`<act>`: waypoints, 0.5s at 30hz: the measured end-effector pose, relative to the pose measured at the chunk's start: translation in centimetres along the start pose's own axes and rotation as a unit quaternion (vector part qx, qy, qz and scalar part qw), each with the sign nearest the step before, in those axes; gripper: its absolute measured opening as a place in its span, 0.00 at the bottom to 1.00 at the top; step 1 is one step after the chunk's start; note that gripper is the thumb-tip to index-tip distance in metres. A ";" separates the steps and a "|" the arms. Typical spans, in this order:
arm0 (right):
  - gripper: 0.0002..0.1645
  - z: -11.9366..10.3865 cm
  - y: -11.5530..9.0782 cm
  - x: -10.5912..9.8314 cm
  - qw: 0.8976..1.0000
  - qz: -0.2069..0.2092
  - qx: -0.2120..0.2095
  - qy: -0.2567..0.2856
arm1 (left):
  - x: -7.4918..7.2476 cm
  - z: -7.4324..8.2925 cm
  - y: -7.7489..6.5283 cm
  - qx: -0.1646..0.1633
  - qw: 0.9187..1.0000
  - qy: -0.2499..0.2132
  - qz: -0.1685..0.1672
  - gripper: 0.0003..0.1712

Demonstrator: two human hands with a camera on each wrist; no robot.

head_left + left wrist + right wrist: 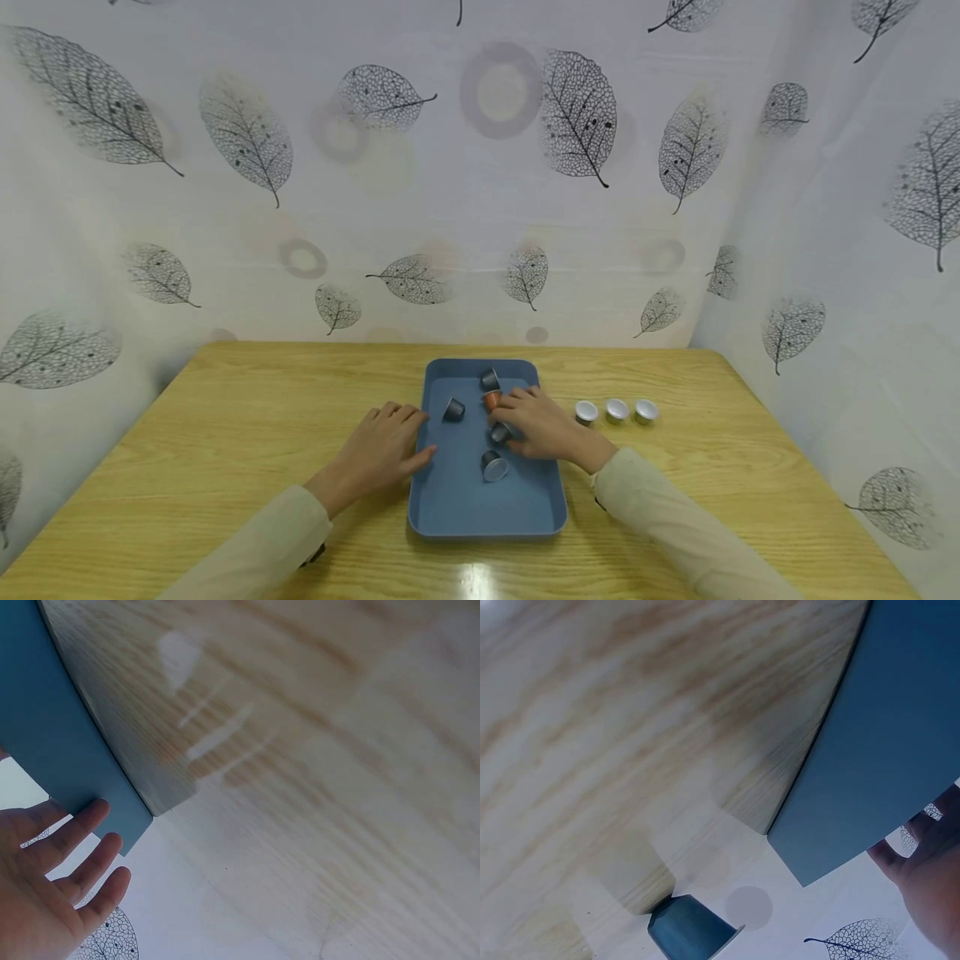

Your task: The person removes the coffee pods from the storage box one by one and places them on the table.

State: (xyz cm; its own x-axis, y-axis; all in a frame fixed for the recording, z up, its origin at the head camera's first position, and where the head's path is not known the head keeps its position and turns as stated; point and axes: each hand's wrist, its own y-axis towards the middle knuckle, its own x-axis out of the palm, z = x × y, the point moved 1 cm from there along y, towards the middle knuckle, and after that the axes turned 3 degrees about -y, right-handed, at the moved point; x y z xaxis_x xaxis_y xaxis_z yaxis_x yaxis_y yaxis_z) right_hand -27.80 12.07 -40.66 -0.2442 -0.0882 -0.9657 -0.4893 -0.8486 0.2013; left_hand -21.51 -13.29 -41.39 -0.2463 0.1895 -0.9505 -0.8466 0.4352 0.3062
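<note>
My right hand (536, 425) reaches over the right side of the blue tray (450, 512) and pinches a dark coffee capsule (500, 432) between fingers and thumb. Just beyond the fingertips lies an orange capsule (492, 400), with a dark capsule (489, 380) behind it. Closer to me a dark capsule (494, 467) lies with its pale lid facing me. Another dark capsule (453, 409) is tipped over on the tray's left side. My left hand (382, 450) rests at the left rim, fingers spread; the left wrist view shows its fingers against the tray's outer wall (82, 742).
Right of the tray, three capsules (617, 410) stand in a row on the wooden table (285, 400), white lids up. One standing capsule (690, 928) shows in the right wrist view. A leaf-patterned curtain (465, 192) hangs behind the table and along its sides.
</note>
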 end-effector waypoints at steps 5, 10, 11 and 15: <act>0.19 0.0 0.0 -0.1 1.000 -0.007 0.005 0.005 | 0.0 0.0 0.0 0.000 1.000 -0.002 0.000 0.29; 0.19 -0.1 0.0 -0.4 1.000 -0.012 0.011 0.014 | 0.1 0.0 0.0 0.000 1.000 -0.004 0.002 0.29; 0.19 -0.1 0.0 -0.4 1.000 -0.013 0.013 0.016 | 0.1 0.0 0.0 0.000 1.000 -0.004 0.002 0.29; 0.19 0.0 0.0 -0.6 0.999 -0.014 0.019 0.027 | 0.1 0.0 0.0 0.001 1.000 -0.002 0.003 0.29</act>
State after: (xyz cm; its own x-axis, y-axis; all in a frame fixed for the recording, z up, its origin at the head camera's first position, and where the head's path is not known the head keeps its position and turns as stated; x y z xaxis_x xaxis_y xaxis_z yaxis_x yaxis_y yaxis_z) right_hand -27.64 12.12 -40.07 -0.1853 -0.0938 -0.9782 -0.5271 -0.8306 0.1794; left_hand -21.53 -13.33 -41.47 -0.2490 0.1960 -0.9485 -0.8441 0.4363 0.3117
